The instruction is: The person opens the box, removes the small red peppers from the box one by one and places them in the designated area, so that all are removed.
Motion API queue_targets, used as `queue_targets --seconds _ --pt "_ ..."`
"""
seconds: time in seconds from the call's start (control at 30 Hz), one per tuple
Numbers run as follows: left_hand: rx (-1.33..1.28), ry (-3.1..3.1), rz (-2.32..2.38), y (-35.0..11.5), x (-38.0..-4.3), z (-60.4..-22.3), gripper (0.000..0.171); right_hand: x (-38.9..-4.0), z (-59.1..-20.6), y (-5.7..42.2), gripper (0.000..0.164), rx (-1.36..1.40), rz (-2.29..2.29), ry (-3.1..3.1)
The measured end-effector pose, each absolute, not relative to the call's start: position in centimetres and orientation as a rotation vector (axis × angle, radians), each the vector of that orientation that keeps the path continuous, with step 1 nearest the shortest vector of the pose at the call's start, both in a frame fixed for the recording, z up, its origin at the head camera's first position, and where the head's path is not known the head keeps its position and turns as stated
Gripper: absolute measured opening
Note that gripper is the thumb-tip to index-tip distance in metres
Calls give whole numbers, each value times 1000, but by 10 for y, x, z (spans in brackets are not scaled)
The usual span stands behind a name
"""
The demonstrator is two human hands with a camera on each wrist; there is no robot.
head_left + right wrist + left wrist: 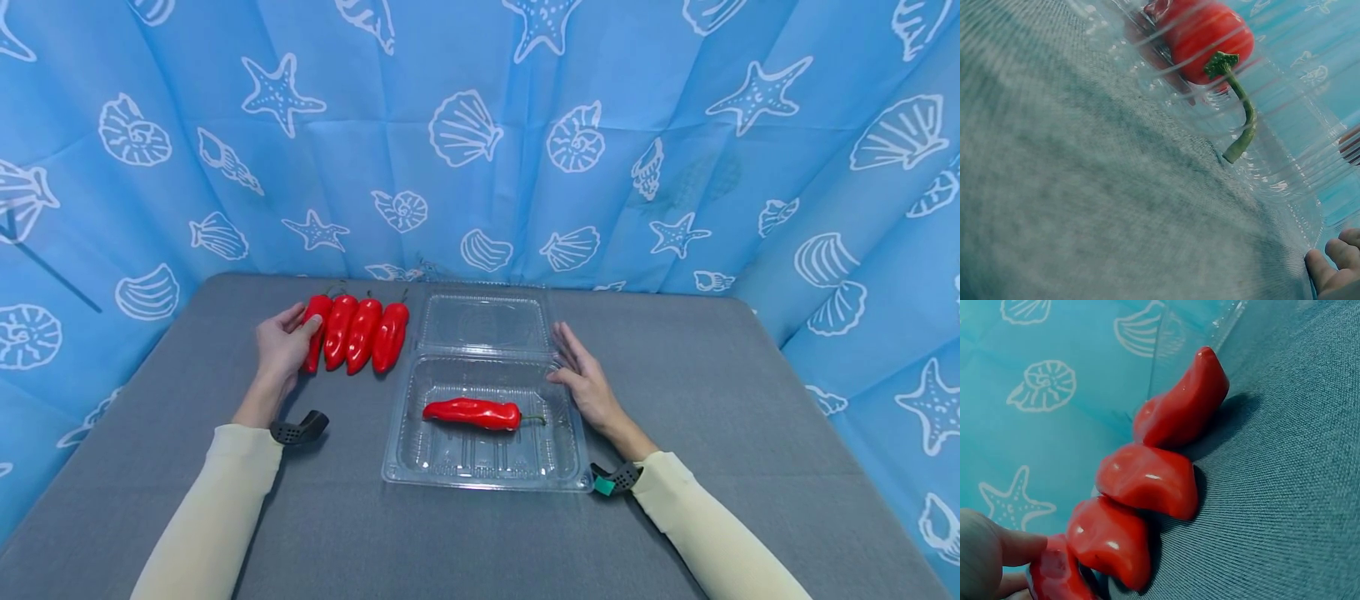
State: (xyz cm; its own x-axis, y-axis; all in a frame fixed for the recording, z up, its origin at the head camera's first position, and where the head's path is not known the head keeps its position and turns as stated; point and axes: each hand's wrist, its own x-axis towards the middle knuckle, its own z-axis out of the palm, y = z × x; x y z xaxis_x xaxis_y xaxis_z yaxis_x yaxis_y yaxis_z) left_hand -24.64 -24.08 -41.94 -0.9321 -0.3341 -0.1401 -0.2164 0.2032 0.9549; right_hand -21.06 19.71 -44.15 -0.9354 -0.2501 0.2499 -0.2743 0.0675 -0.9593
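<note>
At the left end of a row of red peppers, my left hand [281, 354] pinches the outermost red pepper [318, 307] between thumb and fingers. The left wrist view shows this pepper [1059, 575] in the grip, beside three others [1110, 542]. A clear plastic clamshell box [487, 482] lies with its lid [483, 321] folded back. Inside its base, one red pepper [472, 412] lies crosswise, green stem to the right. My right hand [592, 392] rests at the box's right side, fingers extended along the edge and thumb over the rim.
A grey cloth [480, 546] covers the table. Behind it hangs a blue curtain [510, 200] with white shells and starfish. Three red peppers [363, 335] lie between my left hand and the box.
</note>
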Motion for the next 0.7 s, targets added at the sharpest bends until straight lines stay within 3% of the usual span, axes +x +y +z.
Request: queue_targets --seconds 0.7 --pt "651 -2212 -1884 -244 -246 -418 61 -211 -442 197 84 533 2030 -2328"
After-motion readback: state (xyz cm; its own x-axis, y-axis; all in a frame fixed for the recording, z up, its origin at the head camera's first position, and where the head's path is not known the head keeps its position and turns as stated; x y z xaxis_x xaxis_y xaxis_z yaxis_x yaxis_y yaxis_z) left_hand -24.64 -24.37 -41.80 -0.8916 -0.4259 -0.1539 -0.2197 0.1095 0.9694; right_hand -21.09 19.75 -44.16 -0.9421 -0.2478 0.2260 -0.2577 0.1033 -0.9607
